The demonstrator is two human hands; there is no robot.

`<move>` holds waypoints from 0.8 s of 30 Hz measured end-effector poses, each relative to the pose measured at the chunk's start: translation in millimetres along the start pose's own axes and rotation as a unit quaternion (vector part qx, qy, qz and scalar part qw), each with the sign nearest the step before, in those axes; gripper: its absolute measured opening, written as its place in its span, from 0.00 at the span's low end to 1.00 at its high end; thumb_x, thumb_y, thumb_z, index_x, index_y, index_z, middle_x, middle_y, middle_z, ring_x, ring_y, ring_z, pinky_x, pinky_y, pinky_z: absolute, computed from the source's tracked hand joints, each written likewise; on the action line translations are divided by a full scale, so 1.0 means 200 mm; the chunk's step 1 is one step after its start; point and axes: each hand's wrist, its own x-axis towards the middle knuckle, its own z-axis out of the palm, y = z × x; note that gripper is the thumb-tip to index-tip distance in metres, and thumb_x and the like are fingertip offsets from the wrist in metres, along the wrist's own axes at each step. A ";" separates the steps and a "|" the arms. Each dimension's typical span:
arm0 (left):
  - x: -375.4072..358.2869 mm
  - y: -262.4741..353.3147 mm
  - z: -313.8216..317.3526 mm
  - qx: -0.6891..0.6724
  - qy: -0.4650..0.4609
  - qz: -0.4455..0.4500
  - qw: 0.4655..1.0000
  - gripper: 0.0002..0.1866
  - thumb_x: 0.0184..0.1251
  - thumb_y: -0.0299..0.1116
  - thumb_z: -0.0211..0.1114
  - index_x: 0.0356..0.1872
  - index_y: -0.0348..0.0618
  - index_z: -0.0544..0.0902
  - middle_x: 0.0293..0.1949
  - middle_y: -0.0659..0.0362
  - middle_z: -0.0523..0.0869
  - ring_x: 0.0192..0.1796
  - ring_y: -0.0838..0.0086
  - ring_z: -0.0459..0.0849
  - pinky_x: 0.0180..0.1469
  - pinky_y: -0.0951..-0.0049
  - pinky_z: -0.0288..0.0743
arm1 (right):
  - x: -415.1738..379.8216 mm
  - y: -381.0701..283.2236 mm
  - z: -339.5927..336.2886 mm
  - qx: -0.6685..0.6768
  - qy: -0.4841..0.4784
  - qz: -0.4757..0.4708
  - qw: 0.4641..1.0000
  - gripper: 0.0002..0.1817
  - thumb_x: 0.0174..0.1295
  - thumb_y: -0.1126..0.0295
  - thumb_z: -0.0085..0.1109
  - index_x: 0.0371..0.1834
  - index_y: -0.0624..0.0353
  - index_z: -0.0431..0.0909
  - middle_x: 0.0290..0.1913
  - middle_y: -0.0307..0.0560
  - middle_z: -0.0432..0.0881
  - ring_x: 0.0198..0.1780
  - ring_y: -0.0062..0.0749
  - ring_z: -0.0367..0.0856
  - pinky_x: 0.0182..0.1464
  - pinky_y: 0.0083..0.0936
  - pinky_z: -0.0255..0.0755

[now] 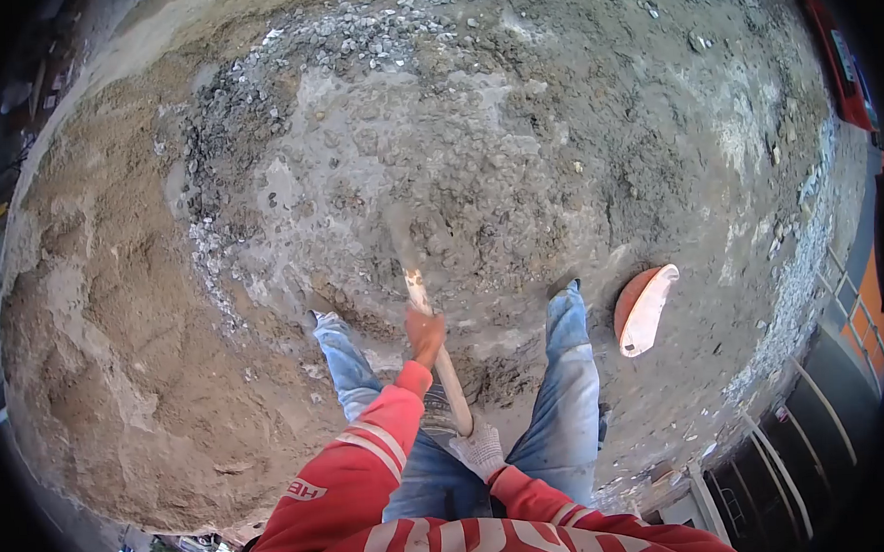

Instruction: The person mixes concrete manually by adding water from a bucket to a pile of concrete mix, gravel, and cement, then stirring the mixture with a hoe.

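Note:
My bare left hand (426, 336) is wrapped round a wooden handle (452, 389) at about its middle. My right hand (480, 451), in a pale knitted glove, grips the handle's near end, close to my body. The handle points away from me into wet grey mix (479, 215) between and beyond my feet. A blurred, mud-coloured part shows at its far end, so the tool's head cannot be made out. Crushed stone (353, 38) lies along the mix's far edge.
A pinkish-red bowl-like container (646, 310) lies tilted right of my right leg. Brown sand (118, 320) is heaped at the left. Gravel (792, 280) runs along the right, near wooden poles (781, 468). A red object (837, 61) stands at the upper right.

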 end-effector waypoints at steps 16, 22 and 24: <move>0.15 0.65 0.71 0.210 -0.090 0.243 0.943 0.20 0.54 0.27 0.64 0.48 0.31 0.73 0.40 0.39 0.84 0.45 0.44 0.83 0.47 0.51 0.78 | 0.50 -0.17 -0.16 0.635 -0.035 0.151 0.757 0.05 0.61 0.73 0.54 0.38 0.61 0.75 0.26 0.42 0.78 0.22 0.25 0.77 0.21 0.23 0.71; -0.12 0.29 0.22 0.170 -0.104 0.163 0.966 0.27 0.51 0.27 0.66 0.54 0.30 0.70 0.43 0.37 0.83 0.48 0.43 0.82 0.51 0.51 0.76 | 0.02 -0.14 0.03 0.481 -0.140 0.179 0.847 0.09 0.55 0.72 0.63 0.37 0.58 0.74 0.24 0.42 0.76 0.22 0.31 0.76 0.25 0.27 0.73; -0.18 0.28 0.05 0.145 -0.079 0.154 0.974 0.29 0.50 0.27 0.67 0.55 0.30 0.70 0.44 0.36 0.82 0.50 0.44 0.82 0.53 0.51 0.75 | 0.00 0.01 0.25 0.399 -0.110 0.126 0.901 0.13 0.51 0.71 0.66 0.37 0.58 0.73 0.25 0.44 0.76 0.25 0.34 0.77 0.29 0.31 0.74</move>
